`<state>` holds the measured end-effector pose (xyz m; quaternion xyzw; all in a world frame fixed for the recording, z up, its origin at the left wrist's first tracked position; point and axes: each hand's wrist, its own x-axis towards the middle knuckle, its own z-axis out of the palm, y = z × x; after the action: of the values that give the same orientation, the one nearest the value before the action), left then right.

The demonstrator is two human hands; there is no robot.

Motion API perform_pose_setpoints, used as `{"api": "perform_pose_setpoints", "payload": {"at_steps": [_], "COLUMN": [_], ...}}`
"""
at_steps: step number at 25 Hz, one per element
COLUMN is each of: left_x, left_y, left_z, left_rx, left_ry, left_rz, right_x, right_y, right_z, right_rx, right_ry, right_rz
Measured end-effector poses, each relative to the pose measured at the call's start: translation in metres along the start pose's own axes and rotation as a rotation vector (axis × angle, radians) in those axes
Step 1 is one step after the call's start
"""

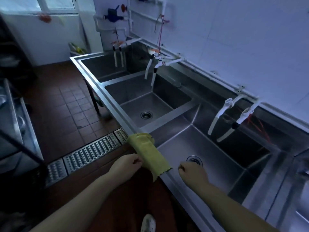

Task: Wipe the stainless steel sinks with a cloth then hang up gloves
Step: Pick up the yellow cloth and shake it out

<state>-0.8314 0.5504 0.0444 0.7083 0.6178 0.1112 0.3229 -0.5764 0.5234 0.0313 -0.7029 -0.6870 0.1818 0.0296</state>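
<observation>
— Three basins to wipe, and one yellow cloth (148, 153) draped over the front rim (108, 96), just where the near basin (217, 148) meets the middle basin (147, 101). Hands?

— Left hand (128, 164) right against the cloth's outer edge, fingers curled in; impossible to tell whether pinching the cloth or only touching it. Right hand (192, 172) over the near basin, closed into a loose fist, holding nothing visible.

— Probably about to lift the cloth, then. Best way?

— Take hold with a full grip, not by a corner. Bunch it into a flat pad. Start high on the walls and work down toward the drain (194, 160). Mind the hanging taps (225, 121) while reaching for the back wall.

— And the order?

— Near basin first, then middle, then the far basin (103, 67), rims included. No gloves in view yet; look for them afterwards.
</observation>
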Motion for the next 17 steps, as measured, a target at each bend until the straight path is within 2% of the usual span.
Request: {"api": "perform_pose_setpoints", "payload": {"at_steps": [5,12,15,17], "left_x": [0.071,0.153,0.180,0.197], "left_y": [-0.018,-0.038,-0.045,-0.049], "left_z": [-0.026,-0.022,-0.014,-0.008], "left_rx": [0.093,0.163,0.252,0.396], "left_ry": [0.009,-0.037,-0.097,-0.126], "left_rz": [-0.072,-0.078,-0.026,0.069], "right_x": [0.069,0.103,0.099,0.095], "right_y": [-0.008,-0.007,-0.014,-0.020], "right_z": [0.029,0.052,0.058,0.061], "right_rx": [0.044,0.103,0.092,0.047], "right_ry": [-0.085,-0.120,-0.136,-0.140], "right_rz": [0.023,0.160,0.239,0.365]}}
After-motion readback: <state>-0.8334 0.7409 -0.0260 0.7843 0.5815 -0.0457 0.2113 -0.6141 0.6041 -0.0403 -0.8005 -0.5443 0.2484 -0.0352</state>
